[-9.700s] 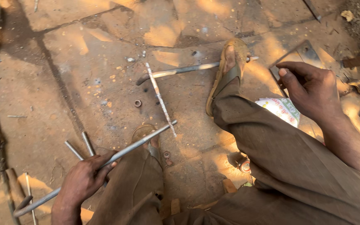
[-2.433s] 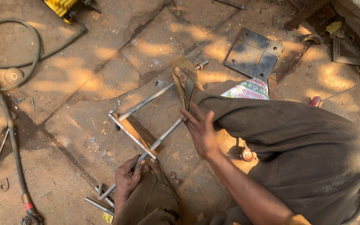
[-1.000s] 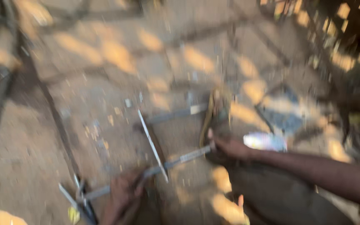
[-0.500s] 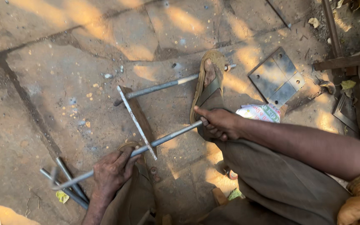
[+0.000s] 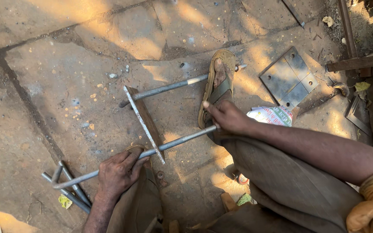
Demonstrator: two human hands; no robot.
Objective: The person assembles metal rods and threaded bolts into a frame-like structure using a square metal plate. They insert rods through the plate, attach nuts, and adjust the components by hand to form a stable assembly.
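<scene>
Your left hand (image 5: 118, 171) lies low in the view, palm down, knuckles up, with the fingers curled forward and pressed flat, the forearm running straight back toward you. Your right hand (image 5: 227, 119) reaches across from the right on a nearly straight bare forearm, its fingers bunched together and the forefinger stretched ahead. Your two hands sit well apart.

Left hand (image 5: 118, 173) gripping long threaded rod (image 5: 175, 144), right hand (image 5: 228, 119) pinching its far end, flat steel bar (image 5: 143, 123) lying across it, second rod (image 5: 169, 87) under sandalled foot (image 5: 217, 86), square metal plate (image 5: 289, 77) beside, stone floor (image 5: 57, 77).
</scene>
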